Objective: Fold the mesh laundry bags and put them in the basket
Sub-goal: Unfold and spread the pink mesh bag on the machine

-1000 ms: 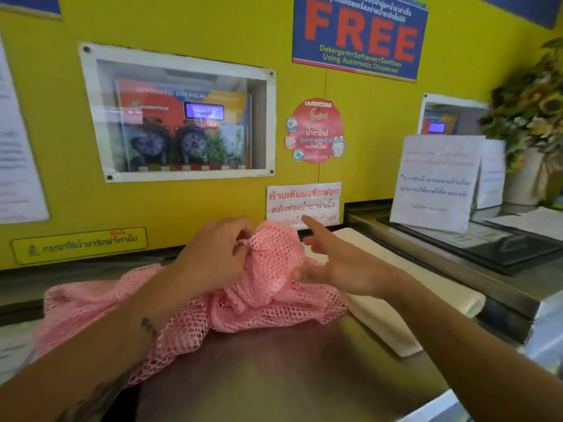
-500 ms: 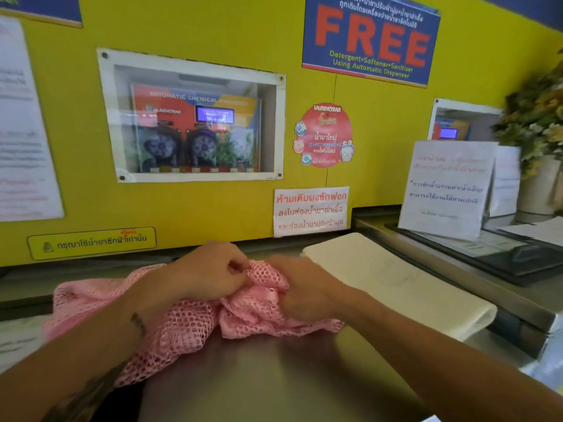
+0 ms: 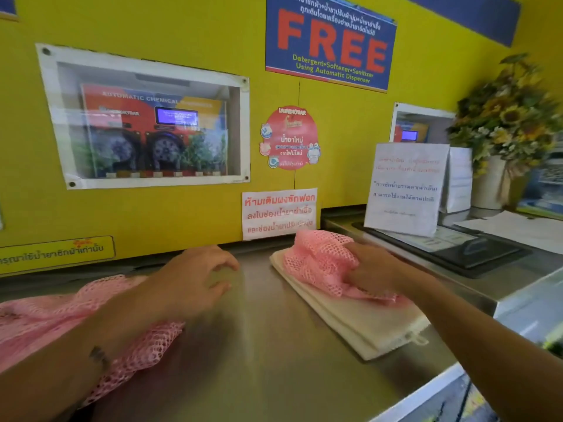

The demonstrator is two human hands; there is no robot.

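Pink mesh bag: light, limp; right hand fingers clamped on folded bundle; left hand fingers apart, empty; grip folded edges.

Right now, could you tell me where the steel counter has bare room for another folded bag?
Bare steel counter lies between the loose pink mesh bag and the cream folded bag, reaching the near edge. The right is crowded: a folded pink mesh bag tops it.

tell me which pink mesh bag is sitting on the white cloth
The folded pink bag on the right, under the right hand, lies on the white cloth. The other pink bag lies loose on the bare metal counter, under the left forearm.
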